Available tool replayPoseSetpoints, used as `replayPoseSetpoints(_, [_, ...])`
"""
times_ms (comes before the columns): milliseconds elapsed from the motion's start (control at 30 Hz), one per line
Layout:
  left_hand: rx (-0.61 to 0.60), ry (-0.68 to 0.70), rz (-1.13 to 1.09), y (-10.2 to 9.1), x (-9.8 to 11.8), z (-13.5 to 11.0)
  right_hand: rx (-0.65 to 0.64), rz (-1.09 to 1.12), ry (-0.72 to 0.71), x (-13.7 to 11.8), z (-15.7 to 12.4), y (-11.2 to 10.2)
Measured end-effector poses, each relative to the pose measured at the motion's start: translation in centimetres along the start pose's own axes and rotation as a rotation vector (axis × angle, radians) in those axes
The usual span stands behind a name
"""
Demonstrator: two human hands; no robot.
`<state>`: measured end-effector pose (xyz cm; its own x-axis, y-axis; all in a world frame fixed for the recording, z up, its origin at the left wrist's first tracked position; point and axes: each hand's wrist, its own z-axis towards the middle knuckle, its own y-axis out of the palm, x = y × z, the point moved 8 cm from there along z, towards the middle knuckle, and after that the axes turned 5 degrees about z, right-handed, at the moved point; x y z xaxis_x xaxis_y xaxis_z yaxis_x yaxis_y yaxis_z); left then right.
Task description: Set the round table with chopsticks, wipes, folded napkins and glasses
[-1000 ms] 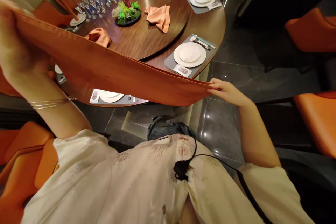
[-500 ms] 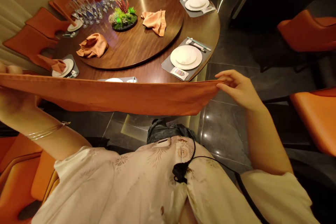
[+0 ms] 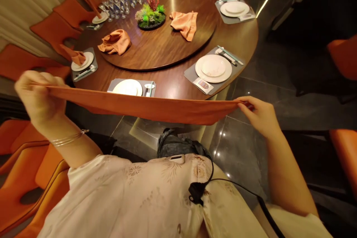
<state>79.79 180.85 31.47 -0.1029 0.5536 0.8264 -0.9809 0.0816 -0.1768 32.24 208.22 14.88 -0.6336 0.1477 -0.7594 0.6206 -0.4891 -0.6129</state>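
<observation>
An orange cloth napkin (image 3: 150, 109) is stretched between my two hands, in the air in front of the table's near edge. My left hand (image 3: 41, 98) is closed round its left end. At the other end, my right hand (image 3: 256, 113) pinches a corner between thumb and fingers. The napkin's top edge runs nearly straight and its lower part hangs down. Beyond it, a place setting with a white plate (image 3: 126, 87) is partly covered by the cloth.
The round wooden table (image 3: 170, 83) carries a turntable (image 3: 152, 57) with two crumpled orange napkins (image 3: 115, 42), a plant arrangement (image 3: 150, 15) and several glasses (image 3: 114, 5). Stacked white plates (image 3: 213, 67) lie on grey placemats. Orange chairs (image 3: 52, 31) stand left and right.
The view has shifted left, so my left hand is now fully in sight. Both hands still hold the napkin, which looks narrower from top to bottom.
</observation>
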Motion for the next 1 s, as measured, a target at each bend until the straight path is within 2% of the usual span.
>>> replayPoseSetpoints(67, [-0.044, 0.073, 0.051, 0.5, -1.0, -0.7, 0.119, 0.069, 0.098, 1.6, 1.0, -0.3])
replayPoseSetpoints(100, [-0.092, 0.047, 0.123, 1.1, -2.1, -1.4, 0.221, 0.103, 0.125, 2.2, 1.6, -0.9])
replayPoseSetpoints(167, [-0.228, -0.132, 0.302, 2.7, -5.8, -3.9, 0.499, 0.131, 0.1, 2.5, 3.0, -3.2])
replayPoseSetpoints(233, [-0.414, -0.345, 0.401, 5.2, -10.1, -7.8, 0.777, 0.08, -0.025, 1.4, 4.9, -5.8])
replayPoseSetpoints(267, [-0.494, -0.439, 0.397, 6.7, -12.2, -10.1, 0.867, 0.043, -0.102, 0.3, 6.5, -6.6])
replayPoseSetpoints(333, [-0.627, -0.596, 0.337, 10.1, -16.1, -14.7, 0.902, -0.02, -0.255, -2.5, 11.0, -7.0])
replayPoseSetpoints(400, [-0.697, -0.69, 0.275, 13.8, -19.5, -18.7, 0.79, -0.081, -0.372, -5.9, 17.1, -4.9])
replayPoseSetpoints(467, [-0.714, -0.754, 0.252, 17.3, -22.7, -21.9, 0.588, -0.155, -0.429, -9.1, 24.2, 0.0])
replayPoseSetpoints(500, [-0.698, -0.797, 0.249, 18.8, -24.3, -23.1, 0.459, -0.195, -0.435, -10.2, 27.9, 3.6])
replayPoseSetpoints(567, [-0.63, -0.879, 0.219, 21.5, -27.4, -24.8, 0.165, -0.239, -0.405, -10.8, 35.4, 12.6])
replayPoseSetpoints(667, [-0.53, -0.982, 0.189, 24.6, -32.2, -25.2, -0.172, -0.229, -0.321, -8.1, 44.9, 27.8])
replayPoseSetpoints(733, [-0.473, -1.034, 0.241, 25.7, -35.2, -24.3, -0.299, -0.184, -0.283, -5.1, 48.6, 36.9])
replayPoseSetpoints(767, [-0.457, -1.057, 0.284, 25.9, -36.5, -23.7, -0.363, -0.179, -0.249, -3.4, 49.2, 40.7])
replayPoseSetpoints(833, [-0.464, -1.098, 0.356, 26.2, -38.6, -22.7, -0.482, -0.157, -0.235, -0.6, 47.1, 46.1])
replayPoseSetpoints(867, [-0.477, -1.12, 0.373, 26.2, -39.3, -22.3, -0.537, -0.136, -0.249, 0.5, 44.5, 47.4])
replayPoseSetpoints(933, [-0.498, -1.158, 0.381, 26.1, -39.7, -21.7, -0.639, -0.053, -0.288, 2.1, 36.7, 47.4])
replayPoseSetpoints(1000, [-0.524, -1.149, 0.381, 26.0, -39.3, -21.0, -0.768, 0.047, -0.22, 4.3, 27.4, 45.3])
